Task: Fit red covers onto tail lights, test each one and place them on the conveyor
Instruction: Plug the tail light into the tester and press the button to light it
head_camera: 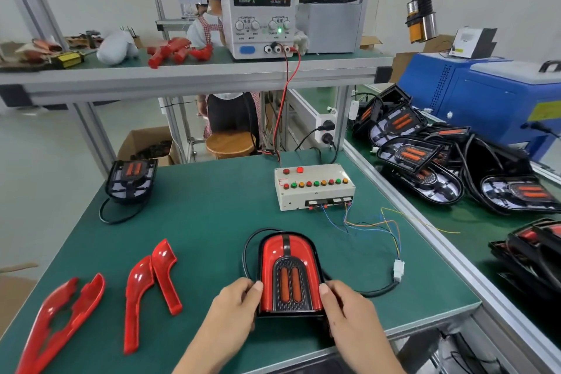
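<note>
Head view: I look down on a green workbench (212,222), with both hands at its near edge.
Tail light in hand: a tail light (288,276) with red covers already seated lies flat on the bench, near centre.
Left hand: my left hand (233,307) grips its left edge, fingers curled against the housing.
Right hand: my right hand (346,310) holds the right edge the same way, thumb on the rim.
Loose covers: two pairs of red covers (151,282) lie at near left, apart from the unit.
Uncovered unit: a bare tail light (130,179) sits at far left.
Test gear: the test box (312,188) sits beyond the unit; its white connector (398,270) lies unplugged at right.
Power supply: the power supply (261,12) reads zero current.
Conveyor: the conveyor (473,222) at right carries a pile of units (425,155).
Progress: I judge fitting done on this unit; testing, placing and further units remain.
</note>
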{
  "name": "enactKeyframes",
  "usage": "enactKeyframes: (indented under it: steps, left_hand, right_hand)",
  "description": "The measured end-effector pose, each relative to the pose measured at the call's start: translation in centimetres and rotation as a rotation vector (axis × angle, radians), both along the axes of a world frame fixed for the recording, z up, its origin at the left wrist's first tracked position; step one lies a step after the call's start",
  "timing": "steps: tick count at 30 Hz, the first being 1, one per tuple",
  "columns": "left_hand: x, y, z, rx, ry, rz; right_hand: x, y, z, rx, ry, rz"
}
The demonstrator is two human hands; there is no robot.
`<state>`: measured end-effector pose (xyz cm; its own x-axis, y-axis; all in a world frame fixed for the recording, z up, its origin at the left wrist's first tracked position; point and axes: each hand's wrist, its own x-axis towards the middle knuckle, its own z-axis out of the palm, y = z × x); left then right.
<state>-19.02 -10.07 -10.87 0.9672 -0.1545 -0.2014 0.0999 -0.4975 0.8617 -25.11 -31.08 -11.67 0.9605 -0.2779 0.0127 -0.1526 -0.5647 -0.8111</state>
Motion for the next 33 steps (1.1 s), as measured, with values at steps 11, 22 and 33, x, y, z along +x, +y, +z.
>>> enactKeyframes:
  steps: [11, 22, 33]
  left_hand:
    - [-0.5, -0.3, 0.0, -0.056, 0.031, 0.103]
    - [-3.2, -4.6, 5.0, -0.448, -0.39, 0.169]
    - [1.5, -17.3, 5.3, -0.48, 0.26, -0.075]
  right_hand:
    - [-1.3, -6.6, 0.1, -0.068, -0.054, -0.642]
    - [2.2, -8.3, 1.1, -0.269, 0.194, -0.528]
    - [1.7, -5.4, 3.4, 0.127, -0.115, -0.481]
